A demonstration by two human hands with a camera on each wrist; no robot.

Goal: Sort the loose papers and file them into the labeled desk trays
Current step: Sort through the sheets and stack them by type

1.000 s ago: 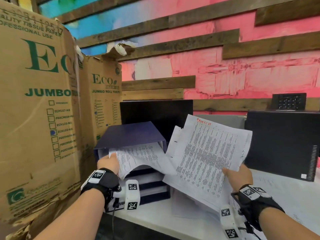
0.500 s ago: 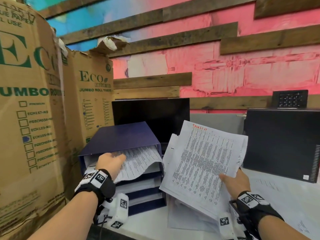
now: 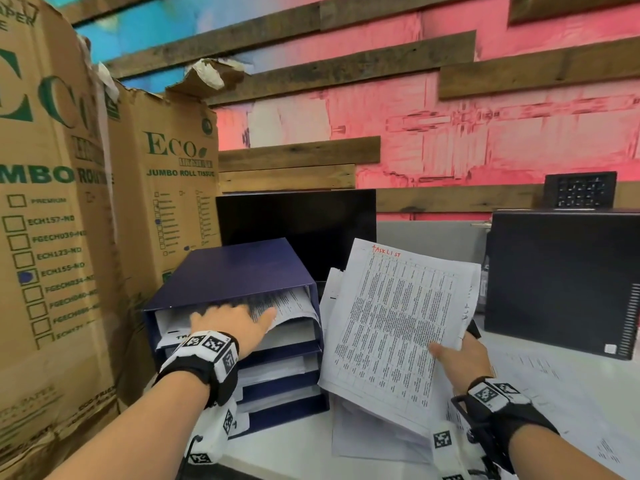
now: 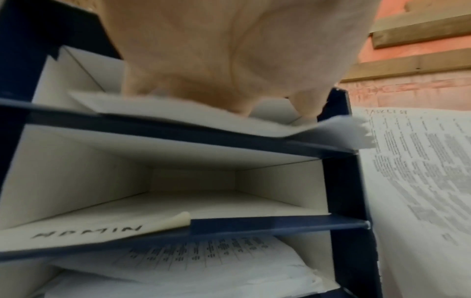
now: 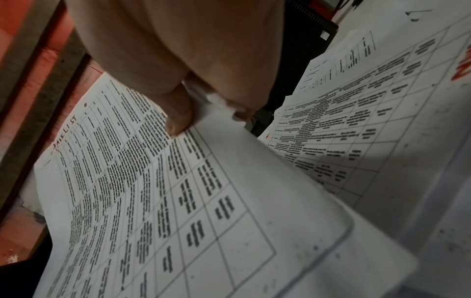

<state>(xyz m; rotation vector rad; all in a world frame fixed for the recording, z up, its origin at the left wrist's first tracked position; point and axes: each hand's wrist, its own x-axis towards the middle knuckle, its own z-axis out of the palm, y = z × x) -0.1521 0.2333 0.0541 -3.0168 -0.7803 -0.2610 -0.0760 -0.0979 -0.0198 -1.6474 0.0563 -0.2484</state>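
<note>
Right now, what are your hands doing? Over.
Left hand flat, pushing sheet into top tray. Right hand grips paper stack. Nothing blocking.

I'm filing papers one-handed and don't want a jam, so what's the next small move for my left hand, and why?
Probably keep the left hand flat and push the sheet deeper into the top tray. Its right corner hangs out past the tray's front edge, curled. The right hand is busy holding the stack.
</note>
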